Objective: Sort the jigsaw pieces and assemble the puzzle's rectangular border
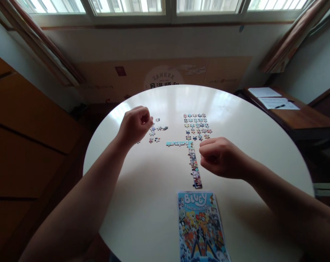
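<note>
My left hand (136,124) is closed in a fist above the table's left part, beside a loose group of jigsaw puzzle pieces (152,133), and covers some of them. My right hand (222,157) is also a fist, held just right of the joined puzzle strip (193,163). Nothing shows in either hand. The strip runs down toward me, and a short light-blue row (177,143) extends left from its top. Several loose pieces (197,125) lie in rows beyond the strip. Below it is a colourful picture sheet (200,225) with "Bluey" printed on top.
Everything lies on a round white table (143,214). A wooden side table (312,116) with papers (276,103) and a pen (280,106) stands at the right. Wooden cabinets (25,134) are at the left, and a curtained window lies beyond.
</note>
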Demonstrator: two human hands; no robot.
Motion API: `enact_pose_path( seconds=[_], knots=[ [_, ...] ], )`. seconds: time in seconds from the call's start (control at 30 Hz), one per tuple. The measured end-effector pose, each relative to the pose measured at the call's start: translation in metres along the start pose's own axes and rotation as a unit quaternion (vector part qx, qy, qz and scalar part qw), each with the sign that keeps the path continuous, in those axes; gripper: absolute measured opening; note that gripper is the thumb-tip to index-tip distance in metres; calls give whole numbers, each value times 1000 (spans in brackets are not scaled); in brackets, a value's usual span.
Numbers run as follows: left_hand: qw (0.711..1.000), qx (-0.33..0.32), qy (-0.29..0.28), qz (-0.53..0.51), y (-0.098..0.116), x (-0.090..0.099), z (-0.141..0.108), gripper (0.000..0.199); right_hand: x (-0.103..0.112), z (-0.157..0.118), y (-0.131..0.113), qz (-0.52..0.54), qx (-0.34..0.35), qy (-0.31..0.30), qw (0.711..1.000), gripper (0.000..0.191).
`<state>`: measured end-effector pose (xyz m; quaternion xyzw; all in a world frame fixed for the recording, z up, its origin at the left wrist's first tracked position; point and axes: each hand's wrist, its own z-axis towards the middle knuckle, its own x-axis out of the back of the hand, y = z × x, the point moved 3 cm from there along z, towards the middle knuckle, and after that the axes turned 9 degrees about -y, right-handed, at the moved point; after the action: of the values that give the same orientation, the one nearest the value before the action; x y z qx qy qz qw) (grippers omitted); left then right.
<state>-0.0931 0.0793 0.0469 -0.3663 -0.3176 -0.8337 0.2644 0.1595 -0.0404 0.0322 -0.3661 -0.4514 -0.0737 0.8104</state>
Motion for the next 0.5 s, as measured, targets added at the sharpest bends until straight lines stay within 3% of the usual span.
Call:
enact_pose_path(
  seconds=[0.17,0.33,0.4,0.5],
  knots=[
    [999,47,3,13,-4,7,0,24,-1,-2,8,-13,-19,42,999,38],
    [991,127,-17,42,-18,6,-1,19,-3,-1,9,6,-22,25,999,39],
    [989,129,-44,55,-20,3,-1,14,-5,-1,8,12,-23,16,1000,39],
    [981,121,-133,77,-18,-3,-1,7,-7,-2,7,11,-25,9,1000,40]
  ],
)
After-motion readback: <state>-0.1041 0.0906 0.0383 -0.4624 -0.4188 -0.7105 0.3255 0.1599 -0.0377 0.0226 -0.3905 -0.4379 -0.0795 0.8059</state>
